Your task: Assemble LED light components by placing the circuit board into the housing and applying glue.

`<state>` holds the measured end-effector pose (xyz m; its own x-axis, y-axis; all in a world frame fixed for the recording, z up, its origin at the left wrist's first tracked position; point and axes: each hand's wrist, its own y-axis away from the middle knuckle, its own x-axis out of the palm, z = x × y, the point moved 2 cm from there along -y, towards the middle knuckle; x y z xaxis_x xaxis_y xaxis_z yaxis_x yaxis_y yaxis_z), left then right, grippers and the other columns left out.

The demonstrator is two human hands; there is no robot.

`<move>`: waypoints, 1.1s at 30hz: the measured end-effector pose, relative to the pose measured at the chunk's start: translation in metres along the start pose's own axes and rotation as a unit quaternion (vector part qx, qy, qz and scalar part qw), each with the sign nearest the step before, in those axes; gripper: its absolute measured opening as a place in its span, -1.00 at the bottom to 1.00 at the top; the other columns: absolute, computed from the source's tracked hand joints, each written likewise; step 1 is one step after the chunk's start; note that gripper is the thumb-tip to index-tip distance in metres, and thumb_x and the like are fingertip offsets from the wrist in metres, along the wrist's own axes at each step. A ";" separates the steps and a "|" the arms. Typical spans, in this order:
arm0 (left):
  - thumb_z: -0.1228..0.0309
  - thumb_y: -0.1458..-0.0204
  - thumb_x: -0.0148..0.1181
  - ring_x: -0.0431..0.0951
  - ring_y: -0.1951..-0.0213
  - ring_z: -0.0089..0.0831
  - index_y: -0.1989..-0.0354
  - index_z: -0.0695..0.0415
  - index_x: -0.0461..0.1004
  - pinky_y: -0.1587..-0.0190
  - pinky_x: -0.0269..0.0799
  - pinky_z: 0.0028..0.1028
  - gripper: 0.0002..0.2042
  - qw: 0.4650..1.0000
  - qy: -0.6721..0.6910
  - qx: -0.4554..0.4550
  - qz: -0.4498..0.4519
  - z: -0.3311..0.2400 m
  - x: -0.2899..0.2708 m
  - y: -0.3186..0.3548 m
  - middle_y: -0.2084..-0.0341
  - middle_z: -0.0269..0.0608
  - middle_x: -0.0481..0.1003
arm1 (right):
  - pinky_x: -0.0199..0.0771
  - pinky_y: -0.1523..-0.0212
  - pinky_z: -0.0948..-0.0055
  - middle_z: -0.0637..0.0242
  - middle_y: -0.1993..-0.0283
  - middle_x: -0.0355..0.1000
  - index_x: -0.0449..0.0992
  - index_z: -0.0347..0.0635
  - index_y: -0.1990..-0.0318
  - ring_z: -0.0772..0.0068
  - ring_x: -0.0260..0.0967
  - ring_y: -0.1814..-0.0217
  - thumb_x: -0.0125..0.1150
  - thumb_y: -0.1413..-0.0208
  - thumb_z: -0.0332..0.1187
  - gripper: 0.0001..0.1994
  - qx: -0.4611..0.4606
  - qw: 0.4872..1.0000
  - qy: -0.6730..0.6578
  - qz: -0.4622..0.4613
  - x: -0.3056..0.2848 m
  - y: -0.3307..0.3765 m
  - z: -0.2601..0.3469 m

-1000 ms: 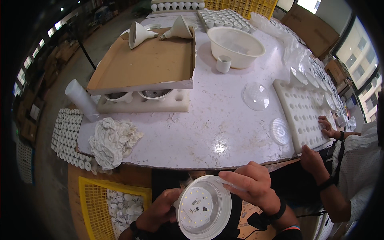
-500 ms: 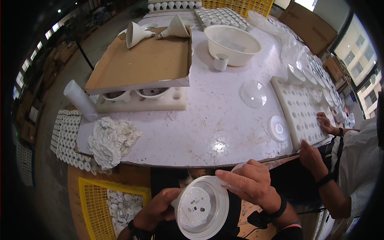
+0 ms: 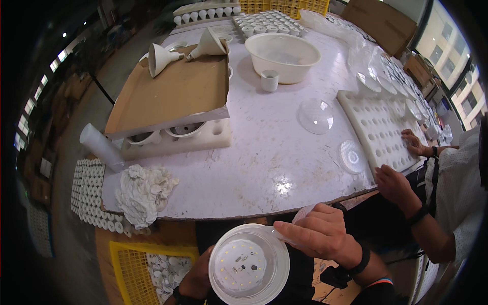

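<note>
Head view: left hand [image 3: 199, 274] clasps lamp [image 3: 249, 265], half-curled right hand [image 3: 325, 235] clear plastic [image 3: 302, 213].

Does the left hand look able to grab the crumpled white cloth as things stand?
Probably not freely: the left hand appears occupied supporting the lamp, though the way up to the cloth looks open.

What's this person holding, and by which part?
Left grip: round white lamp, by its outer left side. Right grip: a clear piece; part held unclear.
</note>
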<state>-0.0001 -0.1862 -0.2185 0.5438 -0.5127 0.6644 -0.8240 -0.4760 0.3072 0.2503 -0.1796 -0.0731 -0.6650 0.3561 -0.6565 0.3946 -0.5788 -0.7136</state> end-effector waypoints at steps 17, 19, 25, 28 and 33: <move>0.09 0.00 0.05 0.34 -0.11 -0.20 -0.17 0.36 0.12 -0.11 0.35 -0.26 -0.33 0.965 0.243 0.055 -0.083 -0.049 0.063 -0.013 -0.11 0.14 0.23 | 0.13 0.64 0.62 0.50 0.62 0.26 0.54 -0.17 0.22 0.65 0.17 0.67 0.17 0.20 -0.46 -0.72 -0.002 1.000 0.000 0.025 -0.009 0.006 -0.001; 0.08 0.02 0.07 0.34 -0.11 -0.18 -0.17 0.38 0.12 -0.11 0.35 -0.25 -0.31 0.955 0.276 0.061 -0.095 -0.051 0.069 -0.017 -0.11 0.16 0.23 | 0.13 0.64 0.62 0.50 0.62 0.27 0.54 -0.17 0.22 0.65 0.18 0.67 0.17 0.19 -0.46 -0.72 0.003 1.000 -0.004 0.025 -0.008 0.008 -0.004; 0.10 0.02 0.09 0.33 -0.12 -0.17 -0.18 0.35 0.11 -0.12 0.33 -0.25 -0.32 0.965 0.239 0.062 -0.087 -0.054 0.080 -0.011 -0.12 0.15 0.22 | 0.15 0.63 0.62 0.50 0.61 0.27 0.54 -0.18 0.21 0.64 0.19 0.66 0.16 0.18 -0.45 -0.72 -0.009 0.999 0.005 0.036 -0.013 0.006 0.002; 0.11 0.01 0.10 0.32 -0.12 -0.17 -0.19 0.33 0.11 -0.13 0.32 -0.25 -0.33 0.972 0.210 0.067 -0.083 -0.051 0.078 -0.012 -0.13 0.13 0.21 | 0.17 0.63 0.62 0.48 0.60 0.29 0.52 -0.20 0.18 0.63 0.21 0.65 0.22 0.19 -0.45 -0.69 -0.012 0.999 -0.010 0.030 -0.012 0.003 0.001; 0.13 -0.01 0.11 0.31 -0.14 -0.18 -0.20 0.28 0.11 -0.15 0.30 -0.25 -0.34 0.979 0.160 0.099 -0.082 -0.047 0.068 -0.018 -0.15 0.10 0.20 | 0.23 0.61 0.57 0.42 0.60 0.35 0.50 -0.22 0.11 0.51 0.26 0.65 0.38 0.21 -0.36 -0.59 0.078 0.993 -0.068 -0.057 -0.012 0.004 -0.003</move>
<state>0.0438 -0.1791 -0.1468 0.5628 -0.1815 0.8064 -0.6650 -0.6788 0.3114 0.2623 -0.1839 -0.0690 -0.7826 0.3297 -0.5280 0.2166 -0.6509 -0.7276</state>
